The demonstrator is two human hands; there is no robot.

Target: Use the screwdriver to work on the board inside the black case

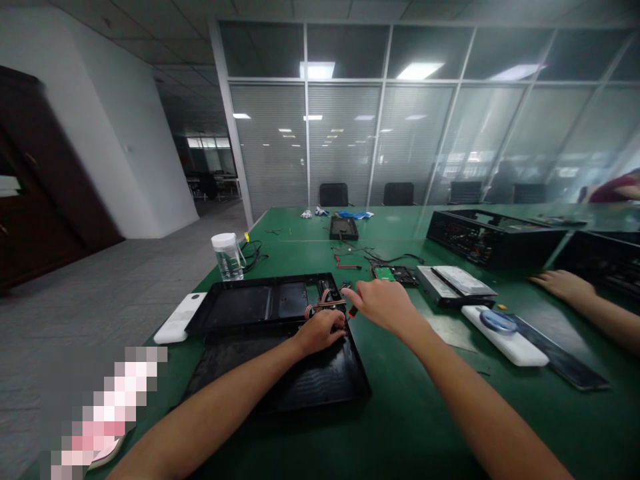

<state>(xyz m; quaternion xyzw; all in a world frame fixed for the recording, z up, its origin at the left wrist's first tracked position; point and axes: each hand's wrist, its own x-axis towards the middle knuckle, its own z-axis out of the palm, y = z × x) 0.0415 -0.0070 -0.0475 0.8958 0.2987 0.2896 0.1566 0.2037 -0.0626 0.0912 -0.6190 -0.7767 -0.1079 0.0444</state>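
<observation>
My right hand (387,303) is closed around a screwdriver (353,311) with a black and orange handle, held at the right edge of a black plastic casing (240,303). Its tip is hidden. Beside it, my left hand (323,331) rests at the casing's right end with fingers curled together; what they pinch, if anything, does not show. A bundle of striped wires (326,304) lies in the casing just above my left fingers. Under my left forearm is a second black panel (320,373), lying flat nearest me.
A green circuit board (385,273), metal drives (457,283) and a white power bank-like block (505,337) lie to the right. Black computer cases (490,237) stand farther back. A clear bottle (227,260) stands at left. Another person's hand (565,285) rests at the right.
</observation>
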